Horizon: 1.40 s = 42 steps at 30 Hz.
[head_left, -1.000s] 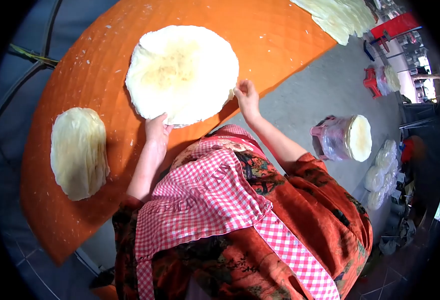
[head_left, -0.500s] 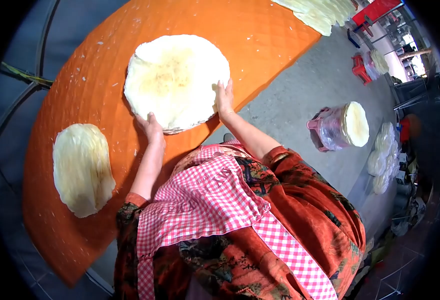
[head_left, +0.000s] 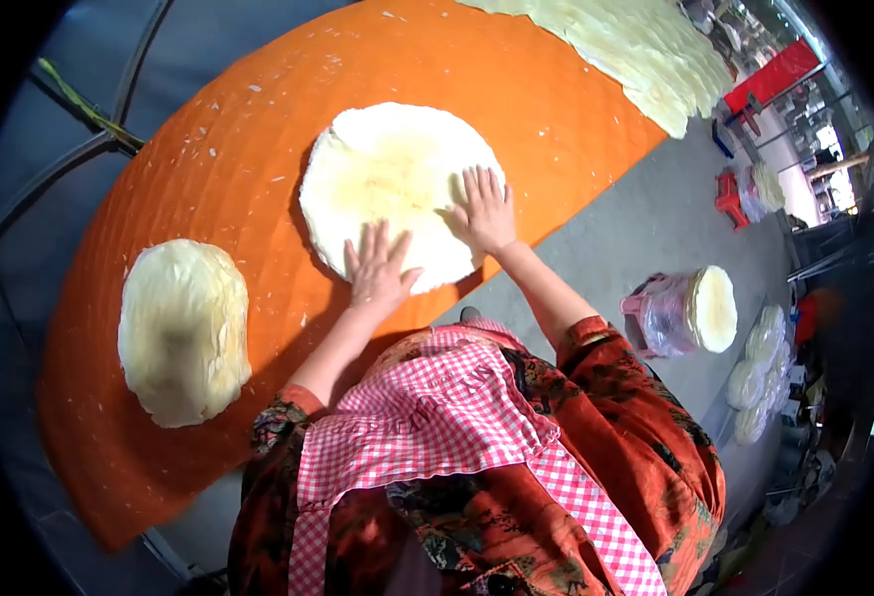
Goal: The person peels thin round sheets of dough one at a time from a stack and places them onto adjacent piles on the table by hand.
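A thick round stack of pale flatbread sheets [head_left: 397,164], lightly browned in the middle, lies on the orange-covered table [head_left: 248,149]. My left hand [head_left: 379,270] rests flat on the near edge of the stack with its fingers spread. Farther right, my right hand [head_left: 487,211] also lies on top, palm down and fingers apart. To the left, an oval pile of the same pale sheets [head_left: 184,333] sits on the orange cover, apart from both hands, with a shadow across it.
Overlapping pale sheets [head_left: 626,50] cover the table's far right corner. On the grey floor, a pink stool [head_left: 646,313] carries a plastic-wrapped round stack [head_left: 713,309]. Bagged stacks [head_left: 760,372] lie beyond it. A red stool [head_left: 729,199] stands farther back.
Both hands have gone from gripping the stack's edges to lying flat on its top. The stack now rests flat on the table. The view has shifted slightly.
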Available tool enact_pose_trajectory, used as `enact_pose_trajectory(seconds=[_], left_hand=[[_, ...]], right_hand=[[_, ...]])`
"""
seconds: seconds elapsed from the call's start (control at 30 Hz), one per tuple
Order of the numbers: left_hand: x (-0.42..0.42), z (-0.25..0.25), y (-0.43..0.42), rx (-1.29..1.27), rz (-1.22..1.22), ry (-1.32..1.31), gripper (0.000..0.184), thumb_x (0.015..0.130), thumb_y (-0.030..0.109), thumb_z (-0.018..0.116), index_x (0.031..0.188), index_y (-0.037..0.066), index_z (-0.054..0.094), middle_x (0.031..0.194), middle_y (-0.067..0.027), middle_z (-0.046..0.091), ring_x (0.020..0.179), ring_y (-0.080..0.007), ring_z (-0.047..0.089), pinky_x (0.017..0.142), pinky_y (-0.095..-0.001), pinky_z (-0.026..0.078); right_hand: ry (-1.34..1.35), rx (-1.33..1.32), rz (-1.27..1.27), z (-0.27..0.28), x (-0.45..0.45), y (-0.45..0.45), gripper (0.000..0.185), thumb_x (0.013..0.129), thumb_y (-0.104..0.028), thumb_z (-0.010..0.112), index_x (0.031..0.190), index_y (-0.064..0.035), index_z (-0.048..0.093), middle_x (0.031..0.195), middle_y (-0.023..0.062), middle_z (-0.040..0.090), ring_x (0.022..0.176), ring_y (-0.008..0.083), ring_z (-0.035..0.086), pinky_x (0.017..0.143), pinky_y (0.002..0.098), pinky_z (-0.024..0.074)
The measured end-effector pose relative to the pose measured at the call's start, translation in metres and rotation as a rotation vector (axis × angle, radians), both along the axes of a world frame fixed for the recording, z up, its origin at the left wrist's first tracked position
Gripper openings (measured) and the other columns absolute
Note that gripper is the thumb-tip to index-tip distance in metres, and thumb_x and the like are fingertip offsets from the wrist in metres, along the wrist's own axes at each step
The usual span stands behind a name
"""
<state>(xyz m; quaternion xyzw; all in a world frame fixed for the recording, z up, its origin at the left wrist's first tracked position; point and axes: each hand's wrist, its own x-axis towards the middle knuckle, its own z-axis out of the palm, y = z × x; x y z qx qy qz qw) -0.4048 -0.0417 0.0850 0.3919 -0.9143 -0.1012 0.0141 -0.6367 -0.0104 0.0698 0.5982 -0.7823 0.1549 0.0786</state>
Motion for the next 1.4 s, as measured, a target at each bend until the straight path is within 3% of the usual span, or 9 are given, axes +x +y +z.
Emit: enact_pose_trajectory(seconds=[0.07, 0.23, 0.4, 0.53, 0.6, 1.0, 1.2, 1.33, 1.4], left_hand=[[-0.002, -0.017, -0.003, 0.06, -0.029, -0.085, 0.063, 0.092, 0.058, 0.033, 0.147, 0.028, 0.023, 0.155, -0.011, 0.004, 0.143, -0.0273, -0.006, 0.11, -0.0556, -0.007], [0.006, -0.03, -0.006, 0.06, -0.042, 0.049, 0.063, 0.09, 0.06, 0.036, 0.145, 0.029, 0.029, 0.154, -0.0136, 0.009, 0.143, -0.0315, -0.001, 0.108, -0.0598, -0.008], [0.007, -0.019, -0.007, 0.103, -0.037, -0.025, 0.064, 0.087, 0.058, 0.045, 0.137, 0.019, 0.044, 0.151, -0.0183, 0.019, 0.142, -0.0353, 0.005, 0.106, -0.0645, -0.005], [0.01, -0.043, -0.002, 0.009, -0.036, 0.339, 0.069, 0.084, 0.056, 0.048, 0.14, 0.017, 0.038, 0.15, -0.0204, 0.018, 0.141, -0.0381, 0.006, 0.103, -0.0688, 0.0], [0.008, -0.043, -0.001, 0.001, -0.032, 0.311, 0.068, 0.084, 0.055, 0.049, 0.14, 0.018, 0.038, 0.15, -0.0195, 0.018, 0.141, -0.0374, 0.007, 0.102, -0.0702, 0.002], [0.007, -0.054, -0.003, 0.089, -0.022, 0.352, 0.07, 0.086, 0.051, 0.049, 0.144, 0.017, 0.03, 0.153, -0.0131, 0.014, 0.142, -0.0364, -0.001, 0.103, -0.0693, 0.001], [0.014, -0.045, -0.004, 0.139, -0.03, 0.497, 0.064, 0.084, 0.044, 0.058, 0.137, 0.013, 0.042, 0.151, -0.0111, 0.02, 0.141, -0.0361, 0.007, 0.105, -0.0672, 0.005], [0.05, -0.052, -0.006, 0.198, -0.12, 0.602, 0.052, 0.084, 0.038, 0.061, 0.127, 0.01, 0.051, 0.142, -0.0122, 0.036, 0.134, -0.0343, 0.027, 0.108, -0.0539, 0.021], [0.1, -0.054, 0.0, 0.362, -0.134, 0.802, 0.048, 0.084, 0.036, 0.062, 0.123, 0.009, 0.053, 0.137, -0.0132, 0.043, 0.128, -0.0316, 0.036, 0.106, -0.046, 0.03]], right_hand=[[0.029, 0.185, -0.031, -0.031, 0.001, -0.001, 0.071, 0.09, -0.053, 0.044, 0.143, -0.0086, 0.028, 0.15, 0.0165, 0.022, 0.139, 0.0339, 0.019, 0.108, 0.0568, 0.0173], [-0.031, 0.621, -0.089, 0.024, 0.008, -0.037, 0.065, 0.087, -0.051, 0.049, 0.138, -0.0123, 0.038, 0.149, 0.0109, 0.026, 0.139, 0.0304, 0.02, 0.106, 0.0614, 0.0182], [0.276, 0.036, 0.41, 0.043, 0.063, -0.122, 0.059, 0.089, -0.044, 0.05, 0.138, -0.0133, 0.037, 0.148, 0.0116, 0.027, 0.137, 0.0288, 0.024, 0.104, 0.0609, 0.022], [0.392, -0.03, 0.44, 0.01, 0.067, -0.215, 0.062, 0.094, -0.051, 0.034, 0.143, -0.0146, 0.029, 0.148, 0.0088, 0.028, 0.138, 0.0278, 0.022, 0.104, 0.0624, 0.0191], [0.13, 0.266, 0.382, -0.014, 0.06, -0.243, 0.063, 0.094, -0.056, 0.026, 0.144, -0.0181, 0.028, 0.148, 0.006, 0.03, 0.138, 0.0269, 0.022, 0.104, 0.0618, 0.0181], [0.047, 0.154, 0.424, 0.005, 0.06, -0.288, 0.058, 0.09, -0.056, 0.037, 0.132, -0.0158, 0.047, 0.137, 0.0072, 0.047, 0.126, 0.0251, 0.043, 0.103, 0.0606, 0.022], [0.107, 0.507, 0.485, -0.021, 0.066, -0.3, 0.056, 0.092, -0.053, 0.032, 0.133, -0.0176, 0.045, 0.144, 0.0075, 0.038, 0.135, 0.0198, 0.032, 0.105, 0.0613, 0.0191], [0.111, 0.03, 0.323, -0.005, 0.087, -0.308, 0.054, 0.091, -0.047, 0.048, 0.132, -0.0129, 0.045, 0.138, 0.0107, 0.044, 0.131, 0.0244, 0.037, 0.103, 0.056, 0.0285], [-0.075, -0.241, 0.638, 0.041, 0.146, -0.279, 0.046, 0.09, -0.036, 0.057, 0.125, -0.0072, 0.051, 0.128, 0.0144, 0.052, 0.118, 0.0291, 0.05, 0.097, 0.0448, 0.0396]])
